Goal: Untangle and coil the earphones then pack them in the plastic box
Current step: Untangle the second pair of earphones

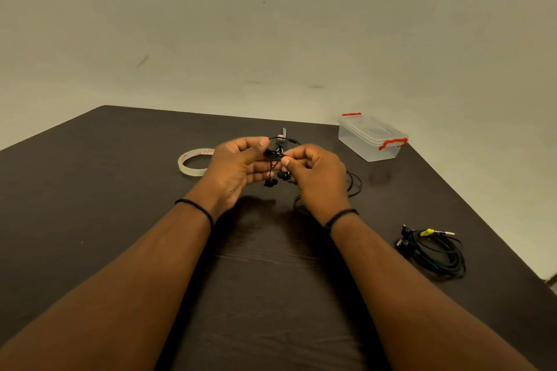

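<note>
Dark counter [120,190]. Left hand [238,172] and right hand [316,181] raised at centre, each grip pinched on the tangled black earphones [275,166]; buds hang down, cord trails toward 4 o'clock. Plastic box [372,137], lid on, at 2 o'clock, long axis 10-to-4. Coiled earphones [434,250] at 4 o'clock, plug pointing 3. Tape roll [193,163] at 9 o'clock.

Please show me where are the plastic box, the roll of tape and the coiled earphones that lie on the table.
plastic box [366,141]: head view, on its clear side wall.
roll of tape [187,168]: head view, on its front rim.
coiled earphones [437,256]: head view, on the cable bundle.
</note>
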